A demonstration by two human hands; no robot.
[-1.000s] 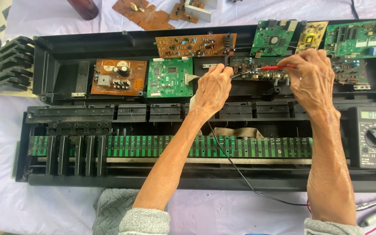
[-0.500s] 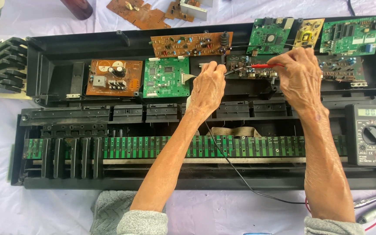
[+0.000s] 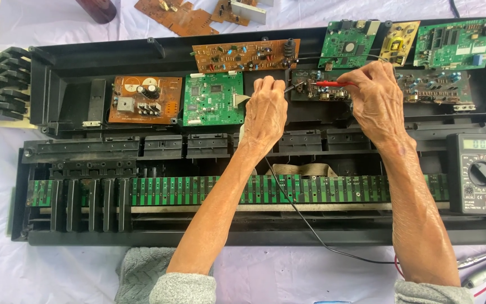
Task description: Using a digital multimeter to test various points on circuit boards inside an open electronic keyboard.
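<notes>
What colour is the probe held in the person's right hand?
Red probe, pinched by the right hand; head view.

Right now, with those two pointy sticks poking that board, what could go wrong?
1. The red probe in the right hand and the black probe in the left hand sit close together on a crowded dark circuit board; a slip might bridge neighbouring parts.
2. The black lead trails under the left forearm across the green key strip; an arm move could tug the probe off its spot.
</notes>
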